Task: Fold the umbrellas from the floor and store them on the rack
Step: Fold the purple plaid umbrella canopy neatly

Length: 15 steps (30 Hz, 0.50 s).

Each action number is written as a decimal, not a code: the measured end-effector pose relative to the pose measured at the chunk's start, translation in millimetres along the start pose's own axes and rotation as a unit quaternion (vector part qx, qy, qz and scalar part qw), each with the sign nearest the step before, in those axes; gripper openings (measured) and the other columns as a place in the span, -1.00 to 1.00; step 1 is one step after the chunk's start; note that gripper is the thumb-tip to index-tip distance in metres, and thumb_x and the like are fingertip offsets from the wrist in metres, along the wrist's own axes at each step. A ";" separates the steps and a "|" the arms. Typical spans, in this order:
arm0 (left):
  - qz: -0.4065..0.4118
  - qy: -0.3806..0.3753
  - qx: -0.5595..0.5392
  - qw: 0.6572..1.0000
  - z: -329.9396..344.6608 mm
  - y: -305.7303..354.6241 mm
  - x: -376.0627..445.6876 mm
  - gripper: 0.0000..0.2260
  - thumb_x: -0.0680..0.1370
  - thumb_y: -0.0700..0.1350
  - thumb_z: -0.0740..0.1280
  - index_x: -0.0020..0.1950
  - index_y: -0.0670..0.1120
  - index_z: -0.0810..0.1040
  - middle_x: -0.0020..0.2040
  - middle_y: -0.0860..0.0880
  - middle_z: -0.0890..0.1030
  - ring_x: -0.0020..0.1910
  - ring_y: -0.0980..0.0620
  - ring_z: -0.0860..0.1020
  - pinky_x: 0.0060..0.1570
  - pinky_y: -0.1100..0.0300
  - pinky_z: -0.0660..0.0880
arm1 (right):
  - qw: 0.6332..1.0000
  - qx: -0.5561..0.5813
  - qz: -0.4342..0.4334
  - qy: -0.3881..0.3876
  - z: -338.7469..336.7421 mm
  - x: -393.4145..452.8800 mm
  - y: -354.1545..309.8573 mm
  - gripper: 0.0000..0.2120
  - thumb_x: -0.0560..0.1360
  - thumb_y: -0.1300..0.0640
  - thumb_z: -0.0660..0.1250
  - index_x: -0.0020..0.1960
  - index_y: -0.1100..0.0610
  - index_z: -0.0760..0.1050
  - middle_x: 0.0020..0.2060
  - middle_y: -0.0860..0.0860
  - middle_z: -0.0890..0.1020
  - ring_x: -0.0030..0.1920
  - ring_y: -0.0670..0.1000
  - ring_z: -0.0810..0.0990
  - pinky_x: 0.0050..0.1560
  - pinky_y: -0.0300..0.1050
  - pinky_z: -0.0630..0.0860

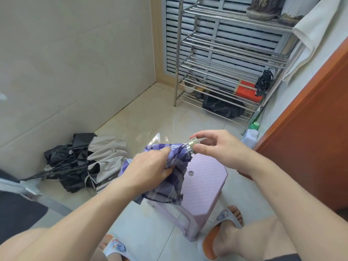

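Rack: steel rack [228,59] stood at 1 o'clock against the louvred wall; its middle tiers showed bare bars. A small black bundle [263,82] hung at its right post, possibly a folded umbrella, too small to tell. A red box [248,91] and a dark bag [222,108] sat on the low tiers.
Floor pile: black umbrella [64,166] and beige umbrella [107,157] lay slumped together at 9 o'clock by the wall, canopies loose, ribs splayed. Neither looked folded.
Stool: lilac plastic stool [205,181] stood at centre, just under the work in hand.
Umbrella in hand: purple plaid umbrella [169,178] was held above the stool, collapsed but with cloth hanging slack and unwrapped.
Left hand: left hand [148,170] was clenched round the bunched plaid cloth at mid-length.
Right hand: right hand [212,144] pinched the metal cap [194,144] at the umbrella's tip between thumb and fingers, pointing toward 1 o'clock.
Progress: judged early. At best one umbrella was stored; the plaid one was mid-fold, still needing its panels gathered, wrapped and strapped, then carried to the rack.
Remaining: the two floor umbrellas were untouched, so most of the task appeared left.
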<state>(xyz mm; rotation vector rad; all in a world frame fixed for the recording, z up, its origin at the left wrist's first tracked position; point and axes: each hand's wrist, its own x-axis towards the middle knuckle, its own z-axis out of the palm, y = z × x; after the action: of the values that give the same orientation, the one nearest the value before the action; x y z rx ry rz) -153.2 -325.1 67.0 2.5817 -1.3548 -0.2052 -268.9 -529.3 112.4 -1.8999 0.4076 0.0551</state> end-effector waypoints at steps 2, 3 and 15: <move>0.011 0.008 -0.002 1.000 -0.4 -0.5 0.4 -0.74 0.64 0.12 0.26 -0.01 0.02 0.24 -0.08 0.02 0.51 -0.04 -0.18 0.53 -0.24 0.03 0.31 | 0.999 -0.032 -0.010 -0.011 -3.7 -2.9 -2.0 -0.76 0.54 0.12 0.46 0.20 -0.01 0.60 -0.03 -0.11 0.75 0.05 -0.10 0.70 0.24 -0.05 0.56; 0.016 0.011 -0.011 1.000 0.7 -0.6 0.4 -0.73 0.64 0.12 0.27 -0.02 0.01 0.23 -0.11 0.02 0.48 -0.06 -0.19 0.52 -0.25 0.03 0.30 | 0.999 -0.038 -0.018 -0.007 -0.5 -3.2 -1.6 -0.75 0.53 0.14 0.47 0.19 -0.01 0.60 -0.03 -0.09 0.75 0.04 -0.10 0.71 0.25 -0.02 0.56; 0.154 0.102 0.081 0.979 13.7 -11.0 9.4 -0.63 0.47 0.21 0.46 0.06 0.01 0.44 -0.15 0.08 0.57 -0.17 -0.07 0.56 -0.25 0.08 0.29 | 0.953 -0.296 -0.058 -0.038 9.3 -2.8 7.3 -0.60 0.42 -0.22 0.50 0.22 -0.26 0.51 -0.03 -0.08 0.57 0.00 -0.09 0.55 0.10 -0.11 0.51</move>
<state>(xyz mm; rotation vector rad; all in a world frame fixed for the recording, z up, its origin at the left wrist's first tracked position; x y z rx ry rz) -142.2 -328.6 50.7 2.3893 -1.7229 0.2250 -272.3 -522.2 103.1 -2.5005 0.2363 0.1893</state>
